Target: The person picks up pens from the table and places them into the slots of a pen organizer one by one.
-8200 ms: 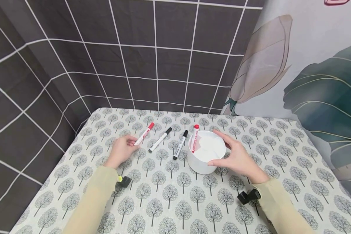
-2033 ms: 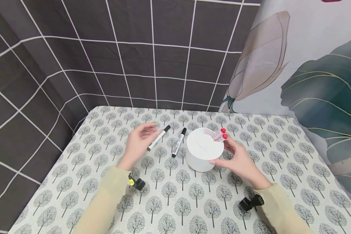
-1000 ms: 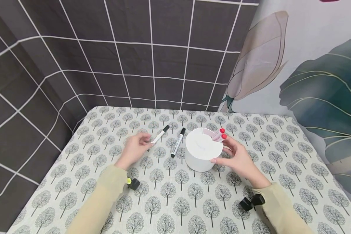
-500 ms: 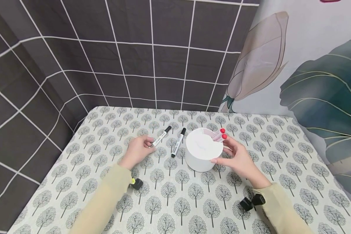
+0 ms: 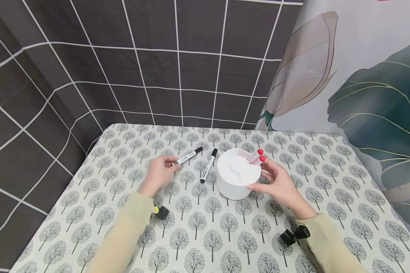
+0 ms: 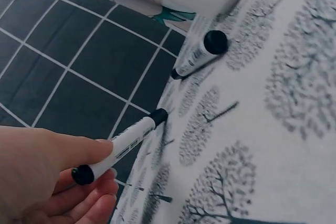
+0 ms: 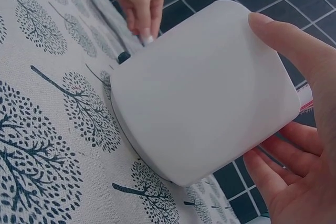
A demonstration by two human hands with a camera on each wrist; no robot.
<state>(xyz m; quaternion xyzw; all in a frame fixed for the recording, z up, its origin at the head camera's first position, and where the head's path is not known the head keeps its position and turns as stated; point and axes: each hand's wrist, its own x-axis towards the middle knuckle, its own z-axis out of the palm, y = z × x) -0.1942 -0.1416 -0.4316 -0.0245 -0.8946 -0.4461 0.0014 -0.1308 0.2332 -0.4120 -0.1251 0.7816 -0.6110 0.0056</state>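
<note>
Between thumb and fingers my left hand (image 5: 160, 172) pinches a black-capped whiteboard marker (image 5: 188, 156) near its rear end; in the left wrist view the marker (image 6: 128, 141) slants up from the fingertips. A second black marker (image 5: 208, 166) lies on the cloth just to its right. My right hand (image 5: 276, 185) grips the side of a round white pen holder (image 5: 234, 188), thumb at the front and fingers behind. Two red-capped markers (image 5: 257, 157) lean in the holder's right compartment. In the right wrist view the white wall (image 7: 205, 93) hides most of the holder's inside.
A tree-patterned cloth (image 5: 212, 235) covers the table. Behind it hangs a dark gridded curtain (image 5: 198, 72), with a flower-print curtain (image 5: 304, 76) at the right. Each wrist carries a small black camera (image 5: 162, 213).
Both red markers now stand in the holder, which has been turned so they sit at its right. My left hand has taken hold of the left black marker and tilted it flatter.
</note>
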